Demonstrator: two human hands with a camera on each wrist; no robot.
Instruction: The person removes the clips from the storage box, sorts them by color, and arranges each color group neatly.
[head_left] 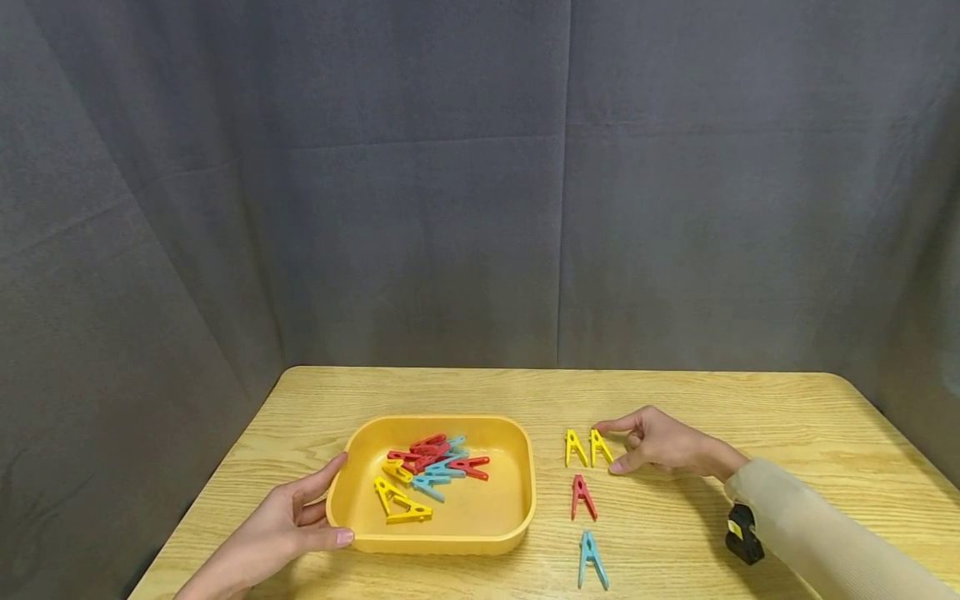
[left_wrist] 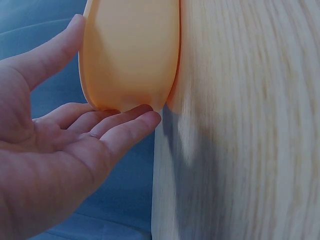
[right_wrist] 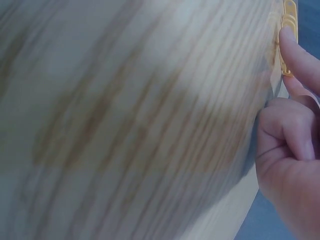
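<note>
A yellow plastic tray (head_left: 487, 546) holds a loose pile of red, blue and yellow clothespins. My left hand (head_left: 288, 521) touches the tray's left end, its index finger on the side and its thumb at the near corner. In the left wrist view, the extended fingers of that hand (left_wrist: 85, 127) rest against the tray wall (left_wrist: 132, 55). Right of the tray, my right hand (head_left: 660, 442) pinches a yellow clothespin (head_left: 600, 448) lying on the table, index finger at its top and thumb at one leg. The right wrist view shows this yellow clothespin (right_wrist: 289, 37) partly behind the thumb.
Another yellow clothespin (head_left: 574, 448) lies just left of the pinched one. Nearer me are a red clothespin (head_left: 582, 497) and a blue clothespin (head_left: 591, 560), roughly in a column. The wooden table (head_left: 690, 387) ends at a grey curtain (head_left: 420, 208).
</note>
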